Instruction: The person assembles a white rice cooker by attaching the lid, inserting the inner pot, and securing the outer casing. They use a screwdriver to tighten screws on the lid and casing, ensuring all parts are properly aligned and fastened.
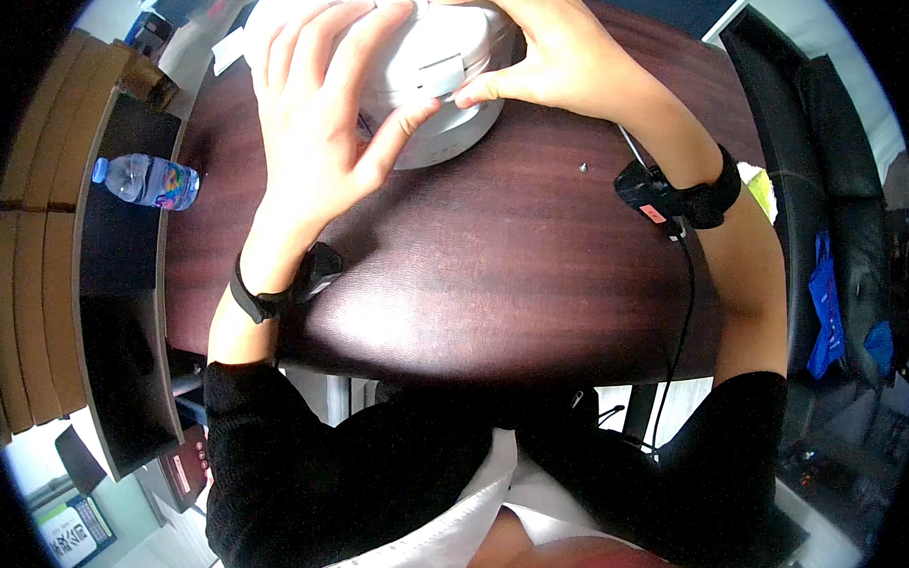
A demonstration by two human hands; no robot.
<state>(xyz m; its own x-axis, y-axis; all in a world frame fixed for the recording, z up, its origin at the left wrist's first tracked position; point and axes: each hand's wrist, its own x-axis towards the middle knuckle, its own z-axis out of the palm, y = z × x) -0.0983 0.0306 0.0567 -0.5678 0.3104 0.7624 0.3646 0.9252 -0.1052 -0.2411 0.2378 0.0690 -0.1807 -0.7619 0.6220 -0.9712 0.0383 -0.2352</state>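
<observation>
Surface of dark wood grain curves before us, a tiny pale piece lying toward the right. Farther off sits a rounded white appliance: our left grip spreads wide, touching its left side; our right grip arches half open at its right, thumb beside a small front flap; whether it clasps firmly, we cannot tell.

a white rounded appliance stands on a dark brown table. the left hand spreads over the appliance's left side, and the right hand touches its right side, both thumbs near a pale tab on its front. left of the appliance lies a plastic bottle (blue cap, colourful label); right of it is a tiny metallic piece.
</observation>
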